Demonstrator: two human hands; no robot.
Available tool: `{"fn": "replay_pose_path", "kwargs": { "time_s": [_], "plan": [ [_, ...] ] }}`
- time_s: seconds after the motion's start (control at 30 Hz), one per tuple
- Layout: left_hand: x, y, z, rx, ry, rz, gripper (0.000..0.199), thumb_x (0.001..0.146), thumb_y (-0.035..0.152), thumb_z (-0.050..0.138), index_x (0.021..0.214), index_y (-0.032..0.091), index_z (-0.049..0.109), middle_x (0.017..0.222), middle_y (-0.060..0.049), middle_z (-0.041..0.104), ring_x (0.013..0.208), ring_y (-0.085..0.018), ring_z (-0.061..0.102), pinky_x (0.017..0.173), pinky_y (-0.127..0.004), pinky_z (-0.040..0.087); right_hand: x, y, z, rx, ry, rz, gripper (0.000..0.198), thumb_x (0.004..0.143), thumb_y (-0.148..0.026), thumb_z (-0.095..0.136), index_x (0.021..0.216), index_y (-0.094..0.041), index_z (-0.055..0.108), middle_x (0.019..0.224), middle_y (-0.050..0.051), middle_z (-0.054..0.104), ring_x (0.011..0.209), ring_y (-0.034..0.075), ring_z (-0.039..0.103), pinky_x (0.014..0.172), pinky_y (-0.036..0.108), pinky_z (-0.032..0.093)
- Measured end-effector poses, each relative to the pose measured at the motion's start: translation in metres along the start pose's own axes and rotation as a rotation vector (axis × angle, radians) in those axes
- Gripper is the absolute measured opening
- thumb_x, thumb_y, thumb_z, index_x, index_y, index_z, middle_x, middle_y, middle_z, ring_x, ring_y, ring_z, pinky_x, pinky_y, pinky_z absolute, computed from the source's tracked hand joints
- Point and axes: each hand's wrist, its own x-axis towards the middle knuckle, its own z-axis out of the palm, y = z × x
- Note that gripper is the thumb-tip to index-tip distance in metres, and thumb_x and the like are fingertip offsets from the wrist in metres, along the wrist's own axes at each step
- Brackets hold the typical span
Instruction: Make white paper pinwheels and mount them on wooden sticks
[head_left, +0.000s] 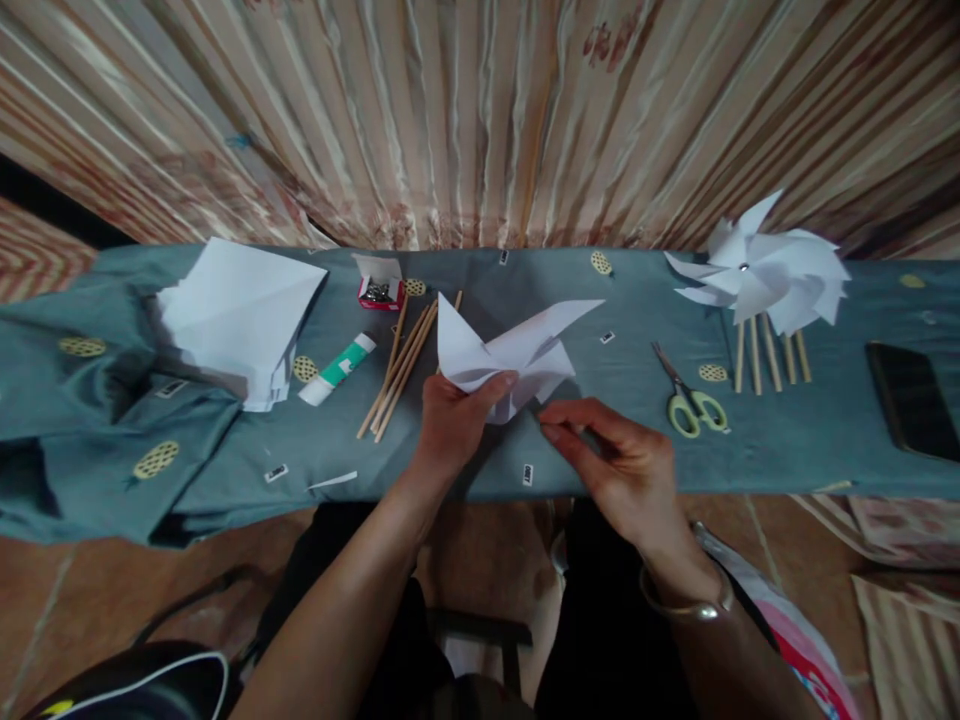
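Observation:
A white paper pinwheel (517, 355), its blades folded in toward the middle, is held in my left hand (454, 420), whose thumb presses on the paper. Just right of its lower edge, my right hand (619, 455) has thumb and forefinger pinched together. Whatever may be between those fingertips is too small to make out. Wooden sticks (401, 375) lie by my left hand, partly behind the paper. Past them stands an opened small red box (381, 292) with shiny metal pins. Scissors (690, 395) with green handles lie to the right of my right hand.
A glue stick (337, 370) and a stack of white paper sheets (232, 315) lie at the left. Finished pinwheels on sticks (765, 275) are piled at the right, near a dark phone (911, 400). A paper scrap (332, 481) lies near the front edge; a curtain (480, 120) hangs behind.

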Motion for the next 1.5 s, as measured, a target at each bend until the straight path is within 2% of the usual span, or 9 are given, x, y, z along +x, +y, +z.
{"fn": "replay_pose_path", "kwargs": {
  "time_s": [0.13, 0.3, 0.5, 0.77, 0.9, 1.0, 1.17, 1.3, 1.5],
  "plan": [
    [-0.005, -0.001, 0.003, 0.000, -0.046, -0.017, 0.011, 0.061, 0.020, 0.083, 0.071, 0.018, 0.078, 0.071, -0.001, 0.076, 0.064, -0.015, 0.066, 0.068, -0.027, 0.052, 0.006, -0.005, 0.007, 0.160, 0.114, 0.112, 0.013, 0.079, -0.020, 0.073, 0.088, -0.030, 0.076, 0.083, -0.003, 0.077, 0.072, 0.014, 0.068, 0.068, 0.028, 0.054],
    [-0.008, -0.001, 0.004, -0.038, -0.056, -0.038, 0.009, 0.062, 0.020, 0.083, 0.069, 0.019, 0.078, 0.072, -0.001, 0.076, 0.066, -0.016, 0.068, 0.070, -0.028, 0.054, 0.014, -0.004, 0.015, 0.295, 0.163, 0.152, 0.016, 0.076, -0.020, 0.074, 0.090, -0.027, 0.074, 0.084, -0.002, 0.077, 0.076, 0.015, 0.070, 0.071, 0.029, 0.057],
    [-0.008, -0.001, 0.001, -0.032, -0.074, -0.052, 0.010, 0.061, 0.022, 0.083, 0.070, 0.019, 0.079, 0.072, -0.002, 0.076, 0.067, -0.017, 0.068, 0.072, -0.029, 0.055, 0.017, -0.004, 0.019, 0.317, 0.200, 0.137, 0.014, 0.076, -0.020, 0.075, 0.087, -0.028, 0.072, 0.082, -0.002, 0.077, 0.075, 0.015, 0.072, 0.071, 0.029, 0.059],
    [-0.007, -0.001, -0.006, 0.048, -0.108, 0.035, 0.004, 0.065, 0.019, 0.081, 0.069, 0.021, 0.080, 0.072, -0.001, 0.077, 0.065, -0.017, 0.068, 0.067, -0.027, 0.054, 0.020, -0.003, 0.021, 0.376, 0.208, 0.149, 0.016, 0.071, -0.015, 0.077, 0.081, -0.028, 0.074, 0.077, -0.004, 0.077, 0.071, 0.013, 0.071, 0.069, 0.026, 0.060],
    [-0.006, -0.001, -0.007, 0.086, -0.101, 0.040, 0.003, 0.065, 0.019, 0.081, 0.065, 0.021, 0.078, 0.067, -0.001, 0.075, 0.062, -0.016, 0.066, 0.062, -0.026, 0.052, 0.019, -0.004, 0.021, 0.336, 0.210, 0.165, 0.014, 0.071, -0.016, 0.077, 0.079, -0.028, 0.076, 0.079, -0.003, 0.078, 0.070, 0.014, 0.071, 0.068, 0.028, 0.060],
    [-0.004, -0.001, -0.007, 0.067, -0.081, 0.015, 0.005, 0.065, 0.017, 0.080, 0.068, 0.021, 0.079, 0.070, 0.000, 0.076, 0.062, -0.016, 0.066, 0.065, -0.026, 0.053, 0.016, -0.008, 0.019, 0.299, 0.205, 0.168, 0.016, 0.071, -0.015, 0.077, 0.079, -0.029, 0.078, 0.080, -0.003, 0.079, 0.071, 0.014, 0.071, 0.066, 0.027, 0.059],
    [-0.001, -0.001, -0.005, -0.049, -0.017, -0.056, 0.016, 0.060, 0.023, 0.084, 0.074, 0.018, 0.079, 0.076, -0.002, 0.077, 0.069, -0.016, 0.068, 0.072, -0.029, 0.054, 0.009, -0.014, 0.008, 0.216, 0.175, 0.100, 0.016, 0.075, -0.016, 0.075, 0.083, -0.030, 0.077, 0.077, -0.003, 0.076, 0.070, 0.014, 0.068, 0.067, 0.027, 0.056],
    [-0.002, -0.003, -0.004, -0.053, -0.041, -0.104, 0.023, 0.058, 0.026, 0.087, 0.078, 0.017, 0.080, 0.080, -0.004, 0.078, 0.073, -0.017, 0.070, 0.075, -0.030, 0.055, 0.004, -0.015, 0.000, 0.027, 0.134, 0.013, 0.014, 0.084, -0.014, 0.068, 0.088, -0.027, 0.073, 0.082, -0.002, 0.073, 0.076, 0.014, 0.065, 0.071, 0.028, 0.052],
    [-0.005, -0.009, 0.000, -0.035, -0.107, -0.131, 0.019, 0.058, 0.027, 0.087, 0.072, 0.016, 0.079, 0.071, -0.003, 0.076, 0.064, -0.015, 0.067, 0.066, -0.027, 0.054, 0.002, -0.017, -0.001, -0.260, 0.048, -0.236, 0.014, 0.091, -0.009, 0.060, 0.092, -0.021, 0.067, 0.086, -0.001, 0.072, 0.082, 0.014, 0.063, 0.077, 0.028, 0.051]
  ]
}}
